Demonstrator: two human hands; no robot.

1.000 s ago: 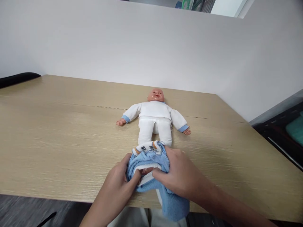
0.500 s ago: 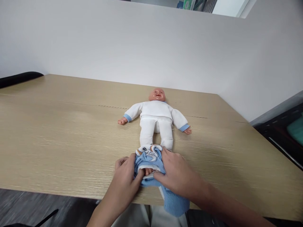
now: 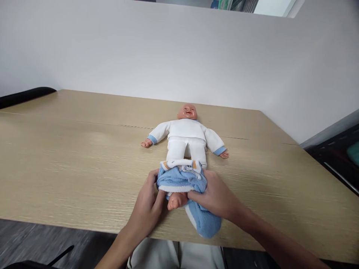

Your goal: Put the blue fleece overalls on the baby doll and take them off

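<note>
A baby doll (image 3: 187, 129) in white clothes with blue cuffs lies on its back, head toward the wall and arms spread. Blue terry pants (image 3: 179, 177) with a white edge and an animal decoration surround its lower legs. One bare doll foot (image 3: 177, 201) pokes out of a leg opening, while the other pant leg (image 3: 206, 220) hangs down at the right and hides the other foot. My left hand (image 3: 150, 203) is closed on the left side of the pants. Gripping their right side, my right hand (image 3: 215, 192) has its thumb beside the bare foot.
The wooden table (image 3: 84, 168) reaches back to a white wall (image 3: 168, 52). A black object (image 3: 28, 95) stands at the table's far left edge, and a dark rack or case (image 3: 336, 153) is on the right. My lap (image 3: 176, 256) is below the front edge.
Both hands have pulled the pants up the doll's legs, away from me. The foot, earlier mostly inside the opening, now sticks out. The other pant leg has moved slightly up the table.
</note>
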